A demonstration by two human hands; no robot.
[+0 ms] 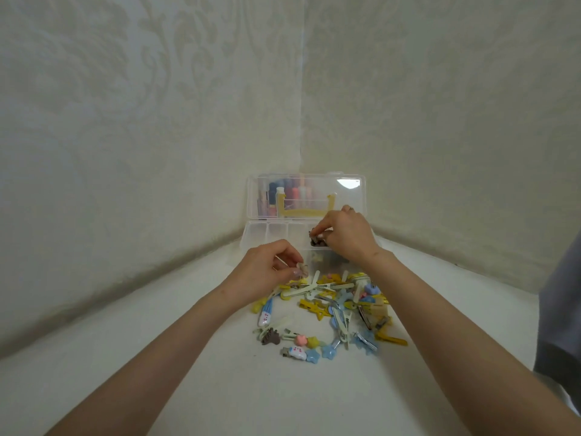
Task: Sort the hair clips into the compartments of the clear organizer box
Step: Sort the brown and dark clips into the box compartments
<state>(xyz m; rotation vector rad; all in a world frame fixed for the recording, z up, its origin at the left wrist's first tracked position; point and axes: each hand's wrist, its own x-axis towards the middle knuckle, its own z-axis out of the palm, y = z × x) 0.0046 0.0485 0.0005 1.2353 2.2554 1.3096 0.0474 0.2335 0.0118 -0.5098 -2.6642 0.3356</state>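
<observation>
Clear plastic forms the organizer box (255,235), which sits in the corner where two patterned walls meet. Its lid (306,187) stands upright behind it. Over the box's right end, the right hand (347,236) pinches a dark brown clip (316,241) in curled fingers, low over the compartments. Just before the box's front edge, toward its left, the left hand (267,267) pinches a small beige clip (302,267) between thumb and fingertips. The pile of hair clips (330,305), yellow, blue and cream, spreads just in front of the box between the two forearms. The white surface (157,341) stretches wide to the box's left. A grey cloth (559,309) hangs well apart on its right.
</observation>
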